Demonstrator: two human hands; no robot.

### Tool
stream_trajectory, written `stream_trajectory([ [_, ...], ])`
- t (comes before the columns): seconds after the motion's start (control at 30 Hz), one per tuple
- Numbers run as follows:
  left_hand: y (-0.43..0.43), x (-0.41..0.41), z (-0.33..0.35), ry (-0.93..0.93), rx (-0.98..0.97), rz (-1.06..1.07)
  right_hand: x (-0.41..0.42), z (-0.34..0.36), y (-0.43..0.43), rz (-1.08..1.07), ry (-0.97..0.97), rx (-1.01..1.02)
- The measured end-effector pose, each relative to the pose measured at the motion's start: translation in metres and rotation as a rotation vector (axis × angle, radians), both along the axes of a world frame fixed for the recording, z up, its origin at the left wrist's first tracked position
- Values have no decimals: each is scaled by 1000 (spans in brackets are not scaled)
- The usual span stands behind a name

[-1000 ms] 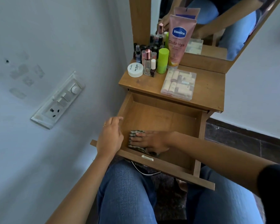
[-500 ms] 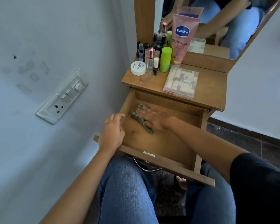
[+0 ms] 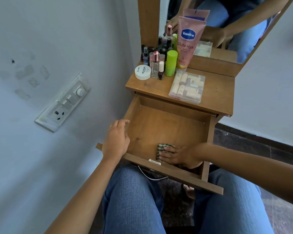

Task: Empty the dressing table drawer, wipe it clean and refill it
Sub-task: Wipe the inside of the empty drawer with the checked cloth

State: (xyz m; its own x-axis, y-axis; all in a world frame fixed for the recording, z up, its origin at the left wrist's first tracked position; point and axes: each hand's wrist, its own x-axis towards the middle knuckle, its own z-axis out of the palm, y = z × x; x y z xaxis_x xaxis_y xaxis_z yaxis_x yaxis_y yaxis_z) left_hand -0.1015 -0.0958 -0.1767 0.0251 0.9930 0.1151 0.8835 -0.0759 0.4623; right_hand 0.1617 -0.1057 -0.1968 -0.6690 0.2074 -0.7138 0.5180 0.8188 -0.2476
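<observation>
Drawer (image 3: pixel 167 129) pulled out. Right hand (image 3: pixel 178 156) flat, fingers straight and together, pressing checked cloth (image 3: pixel 161 148) onto the drawer floor near the front wall. Cloth mostly covered. Left hand (image 3: pixel 116 141) on the left wall, fingers loosely bent, grip hidden. Bench (image 3: pixel 216 92) bottle labels mostly unreadable.

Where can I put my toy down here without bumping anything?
The drawer floor is bare from its back wall to the cloth under the right hand. On the tabletop there's room right of the box and in front of the jar. The bottles crowd the back left corner.
</observation>
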Motion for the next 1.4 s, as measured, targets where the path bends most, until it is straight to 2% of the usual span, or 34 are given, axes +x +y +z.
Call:
stream_trajectory([
  [0.2,-1,0,1,-1,6,1,-35,-18,20,-52,258,81],
  [0.43,1,-2,-3,-15,-12,4,-100,-18,40,-102,399,194],
  [0.53,2,-2,-2,-11,-19,11,-103,-20,44,-122,439,222],
  [0.67,0,-4,-2,-18,-25,-9,-92,-25,53,-166,452,255],
  [0.77,0,-6,-2,-21,-26,-9,-73,-22,72,-387,453,316],
  [0.87,-1,-5,-1,-31,-25,-14,-42,-19,86,-545,345,318],
  [0.97,-2,-3,1,-41,-15,-10,-18,-15,75,-600,254,289],
  [1.07,-2,-2,1,-46,2,2,0,-9,37,-547,229,241],
  [1.23,-2,0,0,-30,21,-5,-1,-11,-14,-271,179,170],
  [1.4,-2,-2,-1,-13,10,-8,-13,-19,1,-324,274,221],
])
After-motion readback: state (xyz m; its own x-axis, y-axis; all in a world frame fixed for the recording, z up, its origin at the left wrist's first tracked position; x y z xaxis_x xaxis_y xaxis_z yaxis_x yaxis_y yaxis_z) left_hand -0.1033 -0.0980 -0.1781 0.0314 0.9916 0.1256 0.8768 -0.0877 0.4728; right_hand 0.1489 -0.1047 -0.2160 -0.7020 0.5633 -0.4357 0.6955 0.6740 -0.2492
